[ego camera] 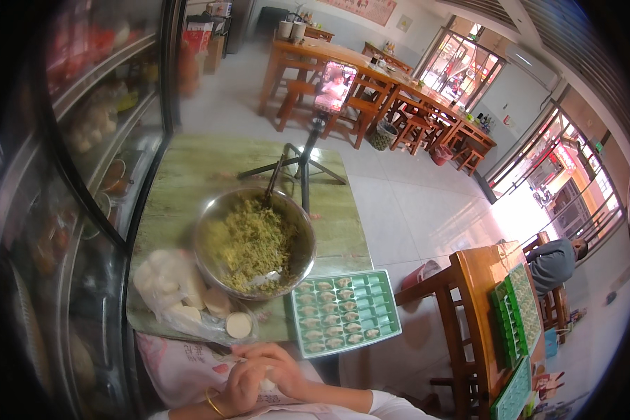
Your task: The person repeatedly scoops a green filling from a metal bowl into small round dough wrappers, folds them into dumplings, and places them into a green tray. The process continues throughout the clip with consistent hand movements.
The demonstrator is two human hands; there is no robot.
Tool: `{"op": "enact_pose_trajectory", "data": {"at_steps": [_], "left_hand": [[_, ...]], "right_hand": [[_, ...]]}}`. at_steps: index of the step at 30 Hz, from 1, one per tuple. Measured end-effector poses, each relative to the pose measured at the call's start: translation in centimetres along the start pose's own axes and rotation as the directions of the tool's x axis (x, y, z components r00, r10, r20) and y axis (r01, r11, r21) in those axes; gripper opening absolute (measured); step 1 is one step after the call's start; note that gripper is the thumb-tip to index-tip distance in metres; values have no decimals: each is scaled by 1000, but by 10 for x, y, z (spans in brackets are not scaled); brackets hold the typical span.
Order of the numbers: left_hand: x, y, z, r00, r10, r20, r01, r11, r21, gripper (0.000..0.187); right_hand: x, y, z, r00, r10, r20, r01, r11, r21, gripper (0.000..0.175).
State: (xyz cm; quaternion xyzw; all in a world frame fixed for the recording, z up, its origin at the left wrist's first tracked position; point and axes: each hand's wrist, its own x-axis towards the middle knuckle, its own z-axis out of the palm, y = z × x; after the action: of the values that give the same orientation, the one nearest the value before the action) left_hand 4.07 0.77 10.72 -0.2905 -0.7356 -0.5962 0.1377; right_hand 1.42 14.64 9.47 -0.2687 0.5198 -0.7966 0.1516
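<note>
My left hand (240, 387), with a gold bangle at its wrist, and my right hand (287, 374) meet before my apron. Both close around a pale dumpling (267, 381), mostly hidden by the fingers. Just beyond them, on a green wood-patterned table (176, 173), a clear plastic bag (160, 286) holds stacks of round dough wrappers (239, 325). Behind the bag stands a steel bowl (310, 257) of chopped yellow-green filling (254, 236), with a dark utensil (274, 184) leaning in it. A green compartment tray (375, 299) bears rows of folded dumplings (329, 307); several right-hand compartments hold nothing.
A phone (337, 86) on a tripod (305, 157) stands at the table's far side. A glass-fronted cabinet (100, 157) borders the left. To the right, a wooden table (475, 294) carries more green trays (520, 315); a seated person (552, 265) is beyond it.
</note>
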Motion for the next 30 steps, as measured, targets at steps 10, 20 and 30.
{"op": "enact_pose_trajectory", "data": {"at_steps": [10,20,30], "left_hand": [[14,-24,11,963,-265,48,264,964,30,36],[-35,-127,-5,930,-349,117,164,676,718,43],[-59,-161,-11,918,-361,165,132,668,732,47]], "right_hand": [[-30,8,-31,751,652,-102,-590,733,338,35],[-71,26,-93,604,710,-362,-506,693,513,19],[-102,7,-169,525,421,-740,-318,903,288,11]]}}
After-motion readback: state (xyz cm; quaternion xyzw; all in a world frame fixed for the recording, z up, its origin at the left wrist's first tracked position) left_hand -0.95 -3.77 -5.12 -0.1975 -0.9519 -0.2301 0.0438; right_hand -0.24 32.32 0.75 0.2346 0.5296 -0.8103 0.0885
